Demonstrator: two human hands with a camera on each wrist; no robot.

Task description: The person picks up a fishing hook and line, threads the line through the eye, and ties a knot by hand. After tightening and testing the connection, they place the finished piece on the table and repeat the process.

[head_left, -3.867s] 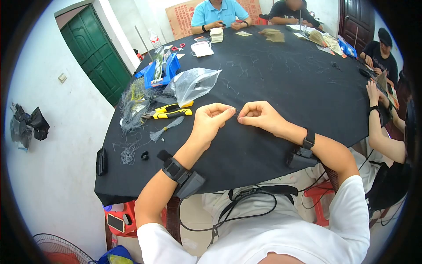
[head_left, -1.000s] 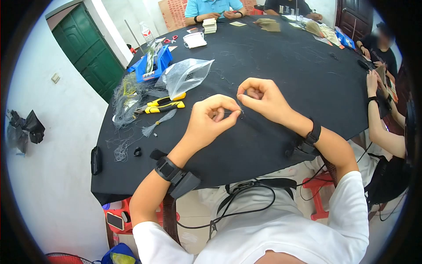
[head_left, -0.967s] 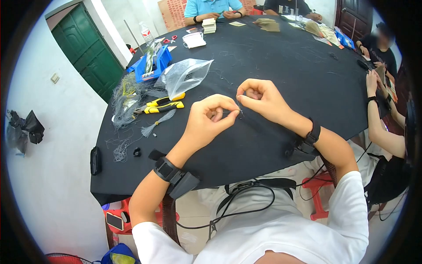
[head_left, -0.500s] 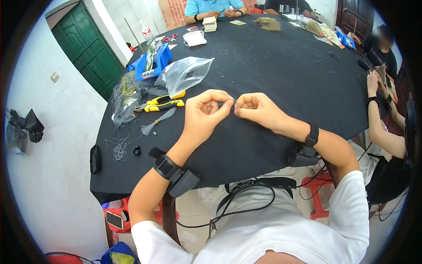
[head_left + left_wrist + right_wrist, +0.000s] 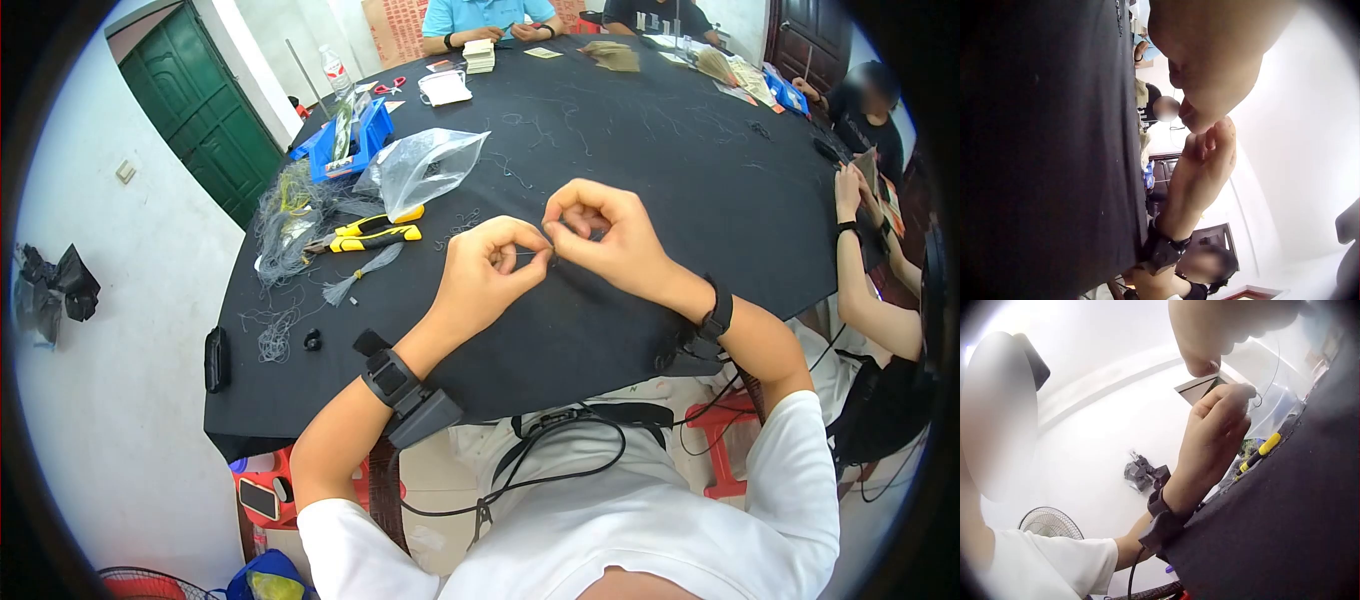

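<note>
In the head view the left hand [image 5: 485, 275] pinches a thin thread [image 5: 528, 253] between thumb and index finger. Beside it the right hand [image 5: 622, 245] has its thumb and index tips together and other fingers curled, close to the left fingertips. The right wrist view shows the thin line [image 5: 1278, 361] arcing past the left hand [image 5: 1210, 434] below the right hand [image 5: 1229, 328], with a small curve at the left fingertips. The left wrist view has the left hand [image 5: 1219, 62] almost against the right hand [image 5: 1200, 172]; the thread is not discernible there.
On the black-covered table [image 5: 600, 340] lie yellow-black pliers [image 5: 375, 238], a tied bundle of strands [image 5: 362, 275], tangled threads [image 5: 285, 230], a clear bag [image 5: 430, 170] and a blue bin [image 5: 350, 140]. Other people sit at the far and right sides.
Since half a second ago, the right hand has moved up and slightly right, and the left hand right and a little lower. Both keep their fingertips close together.
</note>
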